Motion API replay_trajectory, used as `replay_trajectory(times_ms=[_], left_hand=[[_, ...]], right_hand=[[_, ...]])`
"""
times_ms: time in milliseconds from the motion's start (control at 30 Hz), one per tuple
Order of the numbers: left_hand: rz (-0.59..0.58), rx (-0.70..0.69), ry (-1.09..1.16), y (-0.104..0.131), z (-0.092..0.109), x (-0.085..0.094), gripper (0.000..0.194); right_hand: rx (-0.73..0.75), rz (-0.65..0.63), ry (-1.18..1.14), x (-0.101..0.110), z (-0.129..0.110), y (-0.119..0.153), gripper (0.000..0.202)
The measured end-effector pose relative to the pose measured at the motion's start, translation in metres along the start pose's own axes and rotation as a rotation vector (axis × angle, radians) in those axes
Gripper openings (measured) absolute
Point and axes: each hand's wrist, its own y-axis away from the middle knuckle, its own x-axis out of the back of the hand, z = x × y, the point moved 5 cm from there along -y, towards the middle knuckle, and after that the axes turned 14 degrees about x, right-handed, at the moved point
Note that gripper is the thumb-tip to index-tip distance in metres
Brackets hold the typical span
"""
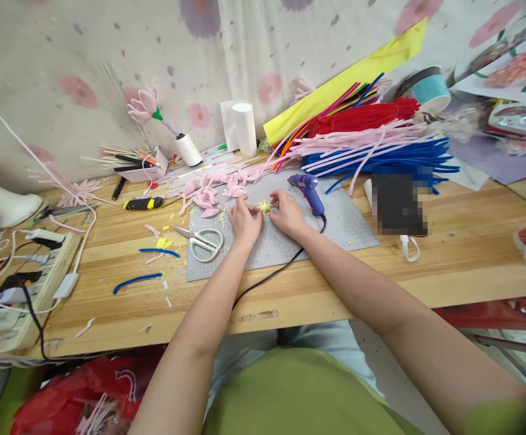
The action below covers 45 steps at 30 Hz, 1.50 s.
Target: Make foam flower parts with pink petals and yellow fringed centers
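Over the grey cutting mat, a small yellow and white tufted piece sits between my two hands. My left hand has its fingers curled together at the piece's left side. On the other side, the bent fingers of my right hand come up to its edge. White-handled scissors lie left of my left hand. Pink fuzzy petals are heaped behind it. A blue glue gun rests on the mat to the right of my right hand.
Pink stems, a red bundle and blue stems fill the back right. A power strip with cables stands at left. A black cable crosses the mat's front edge. A pink flower stands in a white spool.
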Motion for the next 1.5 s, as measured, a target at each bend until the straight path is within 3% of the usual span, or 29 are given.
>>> replay_trajectory(times_ms=[200, 333, 533, 933, 1167, 1300, 1500], left_hand=[[0.074, 0.041, -0.027, 0.000, -0.003, 0.007, 0.047], [0.120, -0.008, -0.026, 0.003, -0.001, 0.011, 0.048], [0.045, -0.100, -0.033, 0.008, 0.004, 0.009, 0.050], [0.006, -0.095, -0.096, 0.008, 0.002, 0.006, 0.054], [0.032, -0.119, -0.074, 0.008, 0.001, 0.007, 0.062], [-0.026, -0.176, -0.084, 0.010, 0.005, 0.005, 0.064], [-0.026, -0.175, -0.051, 0.010, 0.006, 0.006, 0.061]], right_hand=[[0.035, -0.015, -0.017, 0.001, -0.004, 0.000, 0.035], [0.056, -0.025, -0.012, 0.002, -0.006, 0.000, 0.037], [0.049, -0.019, -0.017, 0.001, -0.005, 0.000, 0.037], [0.015, -0.016, -0.018, 0.000, 0.001, 0.000, 0.043], [0.025, -0.037, 0.021, 0.000, -0.006, -0.001, 0.036], [0.028, -0.046, 0.075, -0.002, -0.008, -0.001, 0.035], [0.027, -0.043, -0.011, -0.002, -0.004, -0.001, 0.038]])
